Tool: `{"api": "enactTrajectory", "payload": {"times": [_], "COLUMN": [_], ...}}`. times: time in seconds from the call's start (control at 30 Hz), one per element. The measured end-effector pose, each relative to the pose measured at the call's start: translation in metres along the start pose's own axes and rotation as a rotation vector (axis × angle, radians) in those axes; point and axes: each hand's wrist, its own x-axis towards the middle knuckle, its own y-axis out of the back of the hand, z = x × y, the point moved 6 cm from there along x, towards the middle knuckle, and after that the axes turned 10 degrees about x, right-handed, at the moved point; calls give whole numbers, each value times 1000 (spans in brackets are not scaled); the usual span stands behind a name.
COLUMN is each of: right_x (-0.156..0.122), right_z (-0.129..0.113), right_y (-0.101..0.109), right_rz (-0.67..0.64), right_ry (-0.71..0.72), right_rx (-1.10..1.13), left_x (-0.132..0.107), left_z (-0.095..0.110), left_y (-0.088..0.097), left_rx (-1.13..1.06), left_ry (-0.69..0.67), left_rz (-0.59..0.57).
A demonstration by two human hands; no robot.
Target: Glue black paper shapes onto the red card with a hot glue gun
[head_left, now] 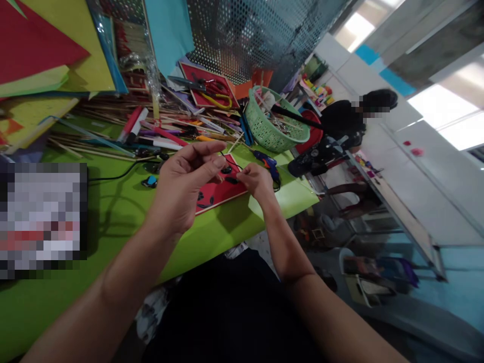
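Observation:
A red card with small black pieces on it lies on the green table. My left hand hovers over the card's left part with its fingers curled, thumb and forefinger close together; what they hold is too small to make out. My right hand rests at the card's right edge, fingers pinched on a small black piece. Another black piece lies just beyond it. A thin black wire runs past the hands.
A blue glue gun lies right of my right hand. Behind stand a green basket, a heap of wooden sticks and pens, coloured paper sheets and a red tray of pliers. Another person sits at the right.

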Motion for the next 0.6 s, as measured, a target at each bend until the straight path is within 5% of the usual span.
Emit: {"api": "enactTrajectory", "payload": {"times": [0.43,0.6], "right_x": [-5,-14], "right_z": [2,-2], "right_y": [3,13], "right_rz": [38,-27], "right_ry": [88,388], "right_rx": [16,230], "left_x": [4,4], "left_z": [-4,-4], "left_y": [1,2], "left_rx": [-57,-87], "left_ry": [0,14], "left_rz": [-17,-7]}}
